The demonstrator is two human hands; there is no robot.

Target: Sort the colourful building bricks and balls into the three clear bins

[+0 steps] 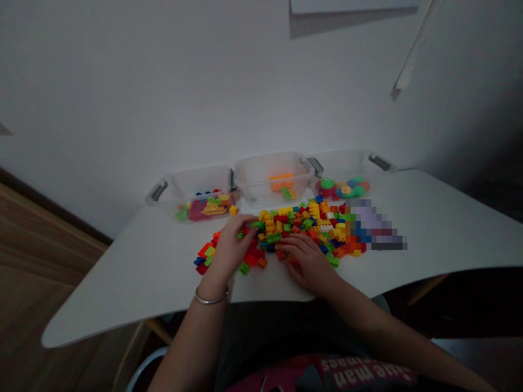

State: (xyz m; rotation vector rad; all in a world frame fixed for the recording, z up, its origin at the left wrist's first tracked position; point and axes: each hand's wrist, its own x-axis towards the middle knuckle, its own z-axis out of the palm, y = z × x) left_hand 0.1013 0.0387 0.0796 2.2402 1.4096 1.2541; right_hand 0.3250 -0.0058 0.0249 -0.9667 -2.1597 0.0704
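Observation:
A wide heap of mixed toy building bricks (310, 223) in red, yellow, green, orange and blue lies on the white table. My left hand (233, 245), with a silver bangle on its wrist, is at the left part of the heap. Its thumb and index finger close around a green brick (258, 225). My right hand (312, 264) rests at the heap's front edge, fingers stretched over the bricks. Its fingertips touch the pile near an orange brick (280, 254) and a longer green brick (273, 237). The underside of this hand is hidden.
Behind the heap, three clear plastic boxes stand against the wall: a left box (200, 177) with bricks, a middle box (261, 163) with orange and green pieces, and a right box (343, 160) with round pieces. A blurred packet (373, 220) lies at the right.

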